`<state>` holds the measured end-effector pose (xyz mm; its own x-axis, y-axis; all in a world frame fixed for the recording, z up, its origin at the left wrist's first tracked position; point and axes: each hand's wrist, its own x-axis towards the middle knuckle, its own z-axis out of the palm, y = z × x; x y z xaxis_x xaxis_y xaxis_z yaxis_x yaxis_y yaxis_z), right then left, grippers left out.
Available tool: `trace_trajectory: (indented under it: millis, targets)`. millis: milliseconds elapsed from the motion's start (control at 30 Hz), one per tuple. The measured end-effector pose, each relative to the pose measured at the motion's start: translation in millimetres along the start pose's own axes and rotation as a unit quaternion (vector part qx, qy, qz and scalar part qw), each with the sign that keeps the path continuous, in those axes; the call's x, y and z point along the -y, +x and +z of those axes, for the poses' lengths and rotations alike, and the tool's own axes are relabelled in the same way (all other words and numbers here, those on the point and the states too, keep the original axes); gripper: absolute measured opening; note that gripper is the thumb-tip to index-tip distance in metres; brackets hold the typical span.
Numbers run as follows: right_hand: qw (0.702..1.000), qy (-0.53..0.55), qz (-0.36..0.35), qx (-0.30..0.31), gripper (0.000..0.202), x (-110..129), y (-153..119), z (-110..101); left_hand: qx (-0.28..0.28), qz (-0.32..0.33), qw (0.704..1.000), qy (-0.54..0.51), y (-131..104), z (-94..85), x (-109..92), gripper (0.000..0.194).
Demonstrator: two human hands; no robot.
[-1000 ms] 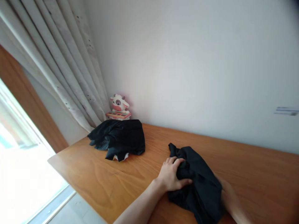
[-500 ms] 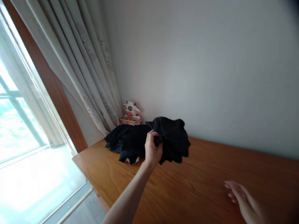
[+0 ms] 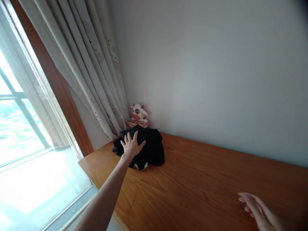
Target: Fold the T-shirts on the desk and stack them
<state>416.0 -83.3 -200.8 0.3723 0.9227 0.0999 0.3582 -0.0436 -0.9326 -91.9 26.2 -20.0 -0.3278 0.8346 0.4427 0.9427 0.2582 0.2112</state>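
Observation:
A heap of black cloth point(image 3: 152, 146) lies on the wooden tabletop point(image 3: 192, 179), near the wall and the curtain. A small white patch shows at its lower edge. My left hand point(image 3: 131, 146) rests on top of the heap with its fingers spread, gripping nothing. My right hand point(image 3: 255, 207) is at the lower right over the tabletop, far from the cloth. Its fingers are loosely curled and held near each other, and their inner side is hidden, so whether anything is between them cannot be told.
A cow-shaped toy point(image 3: 139, 114) with a small keyboard stands behind the cloth against the wall. A long curtain point(image 3: 96, 70) hangs at the left, beside a bright window point(image 3: 21, 109) and its wooden frame.
My left hand has moved left and let go of the black cloth it was holding up. That cloth now lies on the heap. My right hand is nearly unchanged.

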Motion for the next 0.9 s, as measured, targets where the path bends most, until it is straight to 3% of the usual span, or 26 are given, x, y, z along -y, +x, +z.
trace_trajectory:
  millis: [100, 167, 233, 400, 533, 633, 733, 900]
  targets:
    - [1.000, -0.018, -0.006, -0.002, 0.067, 2, 0, -2, -0.066, 0.041, 0.997, -0.020, -9, 1.9, -14, 0.077]
    - [1.000, -0.021, -0.008, -0.004, 0.070, 8, -2, -2, -0.097, 0.115, 0.986, -0.068, -19, -0.2, -34, 0.068]
    - [1.000, -0.016, -0.016, -0.009, 0.071, 15, -7, 0, -0.092, 0.203, 0.964, -0.144, -35, 1.9, -60, 0.061]
    - [0.989, -0.048, -0.112, -0.086, 0.058, 29, -16, 5, 0.016, 0.341, 0.888, -0.308, -98, 30.8, -130, 0.064]
    - [0.929, -0.194, -0.270, -0.165, 0.039, 35, -17, -1, 0.125, 0.378, 0.864, -0.308, -147, 60.5, -170, 0.066]
    - [0.894, -0.294, -0.306, -0.147, 0.044, 34, -17, -6, 0.174, 0.390, 0.867, -0.256, -168, 78.3, -182, 0.056]
    - [0.884, -0.390, -0.240, -0.096, 0.054, 28, -20, -6, 0.199, 0.418, 0.863, -0.201, -176, 89.0, -180, 0.045]
    - [0.873, -0.460, -0.163, -0.009, 0.056, 27, -26, -5, 0.204, 0.457, 0.850, -0.165, -176, 91.3, -171, 0.050]
